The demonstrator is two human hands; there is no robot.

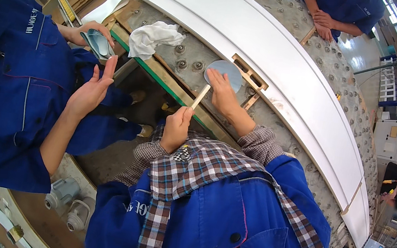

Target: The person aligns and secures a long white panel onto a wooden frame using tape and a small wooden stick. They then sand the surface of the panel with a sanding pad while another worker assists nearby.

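My left hand (pixel 177 129) is closed around the lower end of a short, pale wooden strip (pixel 202 96), which points up and away from me. Beside its far end, my right hand (pixel 225 96) has its fingers laid over a round grey sanding disc (pixel 232 70). The thumb side and the disc's underside are hidden. Just beyond the disc lies a long white panel (pixel 290 68), with slotted cutouts (pixel 249 73) along its near edge. A crumpled white cloth (pixel 154 38) rests on the table to the left of the disc.
The table (pixel 189 50) is studded with metal ball rollers and has a green-edged wooden rim (pixel 158 80). At left, a co-worker (pixel 22 91) holds folded grey-blue sheets (pixel 98 43). Another person's hands (pixel 323 22) rest at the far side. Two grey cans (pixel 69 202) stand low at left.
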